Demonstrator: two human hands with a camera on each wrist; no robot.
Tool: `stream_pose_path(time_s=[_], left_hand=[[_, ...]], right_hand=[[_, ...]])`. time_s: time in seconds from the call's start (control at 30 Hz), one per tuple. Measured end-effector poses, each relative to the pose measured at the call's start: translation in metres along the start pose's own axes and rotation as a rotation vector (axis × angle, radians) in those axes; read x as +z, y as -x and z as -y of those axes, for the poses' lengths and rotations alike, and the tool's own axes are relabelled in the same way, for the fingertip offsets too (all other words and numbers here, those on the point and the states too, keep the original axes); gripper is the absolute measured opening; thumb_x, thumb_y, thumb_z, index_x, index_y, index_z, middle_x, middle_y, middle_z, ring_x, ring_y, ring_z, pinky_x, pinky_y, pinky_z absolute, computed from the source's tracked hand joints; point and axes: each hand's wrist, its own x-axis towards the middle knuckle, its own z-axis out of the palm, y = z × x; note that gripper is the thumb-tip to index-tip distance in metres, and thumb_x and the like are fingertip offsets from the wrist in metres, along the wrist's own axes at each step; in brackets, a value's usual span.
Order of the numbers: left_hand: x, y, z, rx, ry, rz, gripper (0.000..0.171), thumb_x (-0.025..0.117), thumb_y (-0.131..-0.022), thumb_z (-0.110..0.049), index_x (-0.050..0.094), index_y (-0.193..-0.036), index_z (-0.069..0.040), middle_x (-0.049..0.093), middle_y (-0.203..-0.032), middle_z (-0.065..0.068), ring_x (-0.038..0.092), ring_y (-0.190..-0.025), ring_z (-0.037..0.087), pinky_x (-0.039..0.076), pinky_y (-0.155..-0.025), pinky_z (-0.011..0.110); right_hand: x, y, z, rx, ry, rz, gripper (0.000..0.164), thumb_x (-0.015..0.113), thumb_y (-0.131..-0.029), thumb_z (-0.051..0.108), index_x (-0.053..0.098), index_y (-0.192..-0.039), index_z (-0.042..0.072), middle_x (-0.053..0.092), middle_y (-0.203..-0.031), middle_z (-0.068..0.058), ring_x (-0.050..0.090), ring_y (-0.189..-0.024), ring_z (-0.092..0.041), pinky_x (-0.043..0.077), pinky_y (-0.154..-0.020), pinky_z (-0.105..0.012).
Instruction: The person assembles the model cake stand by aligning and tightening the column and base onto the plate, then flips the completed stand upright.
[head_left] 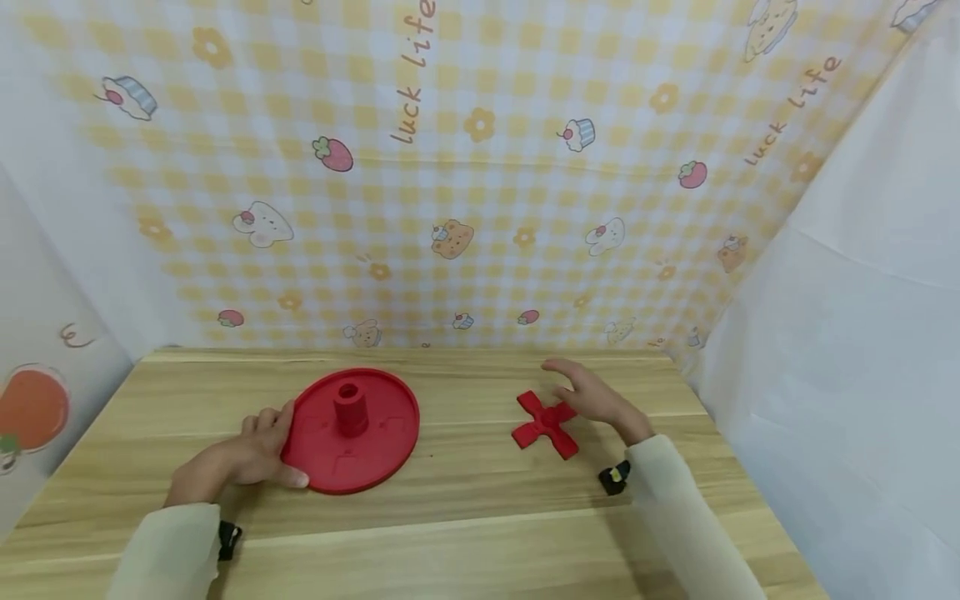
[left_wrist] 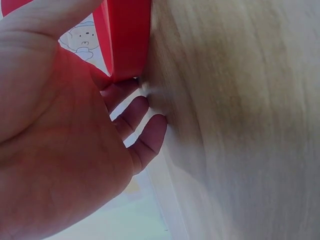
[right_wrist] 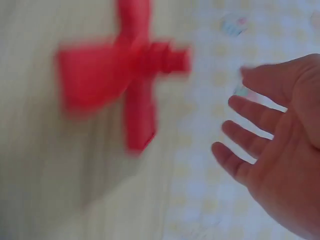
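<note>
A round red plate (head_left: 390, 454) with a raised rim and an upright hollow post lies on the table, left of the middle. My left hand (head_left: 258, 454) grips its left edge, thumb on the near side and index finger farther back. In the left wrist view, the other fingers of the left hand (left_wrist: 65, 135) rest curled by the tabletop beside the red rim (left_wrist: 131, 40). A red four-armed cross piece (head_left: 547, 421) with a short central peg lies to the right. Above its right side hovers my right hand (head_left: 592, 396), fingers spread; the right wrist view shows the hand (right_wrist: 280, 135) apart from the blurred cross (right_wrist: 100, 75).
Both things lie on a light wooden table (head_left: 480, 533). A yellow checked cloth (head_left: 480, 192) hangs behind its back edge, and white sheets (head_left: 847, 333) stand at the sides. A black wrist strap (head_left: 615, 477) is at the right sleeve.
</note>
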Motion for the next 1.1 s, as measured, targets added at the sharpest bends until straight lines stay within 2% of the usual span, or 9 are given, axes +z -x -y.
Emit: stream_pose_path(time_s=[0.07, 0.17, 0.27, 0.4, 0.5, 0.6, 0.73, 0.87, 1.1], left_hand=[[0.002, -0.001, 0.002, -0.008, 0.008, -0.001, 0.140, 0.085, -0.065, -0.056, -0.001, -0.151, 0.014, 0.025, -0.134, 0.030, 0.020, -0.120, 0.048, 0.041, -0.092, 0.062], [0.004, -0.002, 0.004, -0.007, 0.008, -0.006, 0.140, 0.084, -0.065, -0.057, 0.000, -0.152, 0.013, 0.025, -0.134, 0.030, 0.020, -0.120, 0.048, 0.043, -0.091, 0.061], [0.005, -0.002, 0.005, 0.002, 0.008, -0.012, 0.137, 0.085, -0.067, -0.053, 0.000, -0.152, 0.012, 0.026, -0.134, 0.030, 0.021, -0.119, 0.049, 0.043, -0.090, 0.061], [0.007, 0.001, 0.004, 0.009, 0.004, -0.011, 0.134, 0.085, -0.070, -0.050, -0.001, -0.152, 0.011, 0.027, -0.135, 0.029, 0.022, -0.119, 0.047, 0.042, -0.091, 0.061], [0.006, 0.002, 0.003, 0.010, 0.003, -0.009, 0.134, 0.084, -0.070, -0.050, -0.001, -0.152, 0.012, 0.026, -0.135, 0.030, 0.021, -0.119, 0.047, 0.042, -0.092, 0.062], [0.004, 0.005, 0.000, 0.006, 0.003, -0.017, 0.135, 0.084, -0.069, -0.051, 0.000, -0.152, 0.013, 0.028, -0.134, 0.029, 0.022, -0.120, 0.047, 0.044, -0.092, 0.061], [0.003, 0.008, -0.002, 0.029, -0.008, -0.028, 0.133, 0.085, -0.070, -0.050, 0.002, -0.150, 0.016, 0.032, -0.131, 0.029, 0.026, -0.117, 0.048, 0.047, -0.088, 0.060], [0.003, 0.011, -0.002, 0.056, -0.004, -0.034, 0.128, 0.083, -0.074, -0.046, 0.002, -0.149, 0.018, 0.033, -0.130, 0.029, 0.026, -0.117, 0.048, 0.046, -0.088, 0.061], [0.005, 0.015, 0.000, 0.092, 0.037, -0.056, 0.126, 0.084, -0.075, -0.043, 0.002, -0.151, 0.015, 0.032, -0.131, 0.028, 0.025, -0.118, 0.047, 0.046, -0.088, 0.060]], right_hand=[[-0.001, 0.008, -0.014, 0.024, 0.043, 0.043, 0.049, 0.052, -0.092, -0.014, 0.046, -0.140, -0.011, 0.043, -0.146, -0.030, 0.037, -0.138, -0.048, 0.033, -0.110, -0.060], [0.004, 0.015, -0.029, 0.052, 0.053, 0.090, 0.055, 0.052, -0.086, -0.019, 0.046, -0.140, -0.010, 0.046, -0.144, -0.029, 0.039, -0.137, -0.047, 0.034, -0.109, -0.060], [0.012, 0.019, -0.039, 0.063, 0.041, 0.110, 0.056, 0.056, -0.083, -0.019, 0.049, -0.138, -0.009, 0.054, -0.137, -0.026, 0.049, -0.130, -0.044, 0.041, -0.105, -0.056], [0.018, 0.022, -0.047, 0.013, 0.104, 0.086, 0.046, 0.062, -0.079, -0.017, 0.061, -0.124, -0.008, 0.066, -0.118, -0.019, 0.061, -0.109, -0.033, 0.050, -0.093, -0.049], [0.020, 0.021, -0.050, -0.039, 0.171, 0.061, 0.036, 0.067, -0.077, -0.016, 0.067, -0.111, -0.003, 0.068, -0.105, -0.012, 0.062, -0.097, -0.026, 0.053, -0.086, -0.042], [0.019, 0.020, -0.052, -0.074, 0.216, 0.059, 0.029, 0.070, -0.078, -0.013, 0.069, -0.104, 0.000, 0.065, -0.100, -0.009, 0.059, -0.092, -0.021, 0.052, -0.081, -0.037], [0.017, 0.023, -0.053, -0.094, 0.235, 0.081, 0.025, 0.071, -0.082, -0.009, 0.069, -0.105, -0.001, 0.063, -0.101, -0.009, 0.057, -0.092, -0.020, 0.051, -0.081, -0.034], [0.014, 0.028, -0.055, -0.114, 0.180, 0.100, 0.022, 0.070, -0.086, -0.003, 0.067, -0.107, 0.000, 0.063, -0.102, -0.008, 0.055, -0.092, -0.018, 0.049, -0.081, -0.032], [0.016, 0.036, -0.059, -0.075, -0.065, 0.088, 0.022, 0.069, -0.092, 0.006, 0.063, -0.113, 0.002, 0.062, -0.102, -0.007, 0.060, -0.091, -0.013, 0.053, -0.078, -0.026]])
